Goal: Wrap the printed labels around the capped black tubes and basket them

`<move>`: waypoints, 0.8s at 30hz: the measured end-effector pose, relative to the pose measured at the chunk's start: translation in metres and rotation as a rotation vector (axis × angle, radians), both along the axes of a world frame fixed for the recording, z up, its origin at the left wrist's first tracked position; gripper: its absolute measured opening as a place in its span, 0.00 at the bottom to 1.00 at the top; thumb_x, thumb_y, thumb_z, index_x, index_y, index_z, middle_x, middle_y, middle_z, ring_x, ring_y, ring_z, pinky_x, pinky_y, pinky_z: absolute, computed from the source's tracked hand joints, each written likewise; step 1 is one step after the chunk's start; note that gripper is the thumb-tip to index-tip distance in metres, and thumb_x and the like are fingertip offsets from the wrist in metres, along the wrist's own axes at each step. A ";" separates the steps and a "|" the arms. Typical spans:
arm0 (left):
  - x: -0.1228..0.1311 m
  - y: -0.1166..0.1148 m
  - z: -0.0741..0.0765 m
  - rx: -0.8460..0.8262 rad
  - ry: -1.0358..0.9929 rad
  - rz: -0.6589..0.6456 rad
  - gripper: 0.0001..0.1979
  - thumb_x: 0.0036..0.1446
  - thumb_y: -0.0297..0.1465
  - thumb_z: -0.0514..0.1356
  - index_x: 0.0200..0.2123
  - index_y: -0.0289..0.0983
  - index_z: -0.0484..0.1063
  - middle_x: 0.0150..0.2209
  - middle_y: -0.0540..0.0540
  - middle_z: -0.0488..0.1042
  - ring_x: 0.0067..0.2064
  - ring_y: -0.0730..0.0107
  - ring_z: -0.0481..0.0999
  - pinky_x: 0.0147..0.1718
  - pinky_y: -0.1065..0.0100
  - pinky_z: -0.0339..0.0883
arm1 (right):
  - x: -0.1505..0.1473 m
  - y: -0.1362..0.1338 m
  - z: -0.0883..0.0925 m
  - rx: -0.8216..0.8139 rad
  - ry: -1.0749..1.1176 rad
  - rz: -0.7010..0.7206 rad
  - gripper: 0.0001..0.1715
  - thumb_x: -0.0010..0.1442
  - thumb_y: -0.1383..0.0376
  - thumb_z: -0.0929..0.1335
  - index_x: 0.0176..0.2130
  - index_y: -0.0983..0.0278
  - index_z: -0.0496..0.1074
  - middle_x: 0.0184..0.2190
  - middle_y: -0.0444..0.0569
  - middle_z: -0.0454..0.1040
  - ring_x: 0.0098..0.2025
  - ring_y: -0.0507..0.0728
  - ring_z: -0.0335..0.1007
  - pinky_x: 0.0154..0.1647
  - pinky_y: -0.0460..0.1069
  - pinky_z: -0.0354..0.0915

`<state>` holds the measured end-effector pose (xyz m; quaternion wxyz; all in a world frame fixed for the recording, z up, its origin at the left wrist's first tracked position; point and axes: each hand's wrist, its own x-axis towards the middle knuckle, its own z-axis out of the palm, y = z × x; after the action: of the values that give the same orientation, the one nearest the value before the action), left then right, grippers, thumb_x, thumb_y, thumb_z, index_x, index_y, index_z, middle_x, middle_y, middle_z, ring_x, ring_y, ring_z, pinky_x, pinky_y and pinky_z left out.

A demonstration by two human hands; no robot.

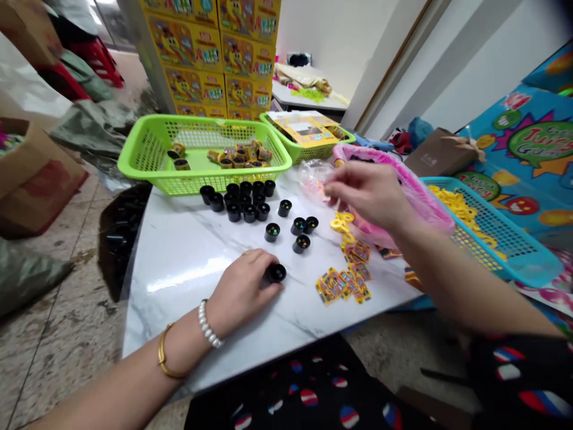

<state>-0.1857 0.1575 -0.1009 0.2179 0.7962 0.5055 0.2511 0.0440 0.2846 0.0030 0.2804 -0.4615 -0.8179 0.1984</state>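
Note:
My left hand (242,289) is closed round a small black cup (278,273) that stands upright on the white marbled table (188,251). Above the table's right side, my right hand (373,190) has its fingertips pinched together beside a clear plastic bag (311,176); whatever is between them is too small to make out. Several black cups (245,197) stand grouped in front of the green basket, and a few apart from them, such as one cup (271,232), have small coloured bits inside. Yellow plastic rings (342,222) and printed yellow cards (340,285) lie near my right forearm.
A green basket (165,181) at the back holds yellow-wrapped pieces. A second green basket (295,152) carries printed card. Along the right stand a pink-lined basket (421,200) and a blue basket (532,263) of yellow parts. Yellow cartons (192,45) are stacked behind.

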 end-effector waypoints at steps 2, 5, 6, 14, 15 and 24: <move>0.002 -0.001 -0.001 0.007 -0.019 -0.062 0.12 0.54 0.29 0.64 0.43 0.36 0.72 0.40 0.42 0.75 0.43 0.58 0.72 0.44 0.57 0.69 | -0.002 -0.053 -0.014 -0.344 0.330 0.119 0.09 0.58 0.62 0.72 0.35 0.66 0.76 0.23 0.45 0.76 0.20 0.51 0.73 0.20 0.44 0.68; 0.005 -0.002 -0.002 0.008 -0.033 -0.104 0.14 0.54 0.28 0.64 0.44 0.35 0.74 0.40 0.41 0.76 0.44 0.56 0.72 0.45 0.55 0.68 | -0.008 -0.103 -0.050 -0.789 0.487 0.067 0.10 0.56 0.61 0.73 0.36 0.66 0.78 0.22 0.45 0.78 0.21 0.51 0.75 0.23 0.45 0.70; 0.006 -0.002 -0.002 0.008 -0.035 -0.104 0.13 0.53 0.28 0.64 0.44 0.34 0.74 0.40 0.41 0.76 0.43 0.56 0.72 0.45 0.55 0.68 | -0.010 -0.110 -0.062 -0.870 0.520 0.010 0.11 0.56 0.61 0.74 0.36 0.66 0.78 0.21 0.45 0.78 0.21 0.51 0.75 0.22 0.44 0.70; 0.009 -0.004 -0.003 0.004 -0.041 -0.095 0.11 0.54 0.29 0.65 0.42 0.34 0.76 0.38 0.41 0.76 0.43 0.56 0.71 0.45 0.56 0.67 | -0.029 -0.114 -0.093 -0.890 0.607 -0.101 0.10 0.54 0.61 0.75 0.34 0.65 0.78 0.17 0.39 0.71 0.16 0.45 0.62 0.18 0.42 0.58; 0.009 -0.005 -0.003 0.002 -0.039 -0.094 0.10 0.54 0.29 0.65 0.41 0.33 0.76 0.38 0.41 0.76 0.43 0.56 0.71 0.45 0.56 0.67 | -0.032 -0.115 -0.093 -0.890 0.601 -0.092 0.10 0.54 0.61 0.75 0.33 0.65 0.78 0.16 0.39 0.70 0.16 0.45 0.61 0.18 0.42 0.58; 0.009 -0.005 -0.003 -0.005 -0.024 -0.094 0.11 0.54 0.29 0.66 0.42 0.33 0.76 0.37 0.41 0.75 0.42 0.56 0.71 0.44 0.57 0.66 | -0.034 -0.130 -0.102 -0.036 0.308 -0.048 0.07 0.58 0.70 0.71 0.36 0.61 0.80 0.30 0.47 0.74 0.31 0.53 0.70 0.32 0.49 0.66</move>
<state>-0.1771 0.1527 -0.1040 0.2375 0.8154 0.4656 0.2489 0.0095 0.1548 -0.0990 0.3989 -0.4499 -0.7504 0.2746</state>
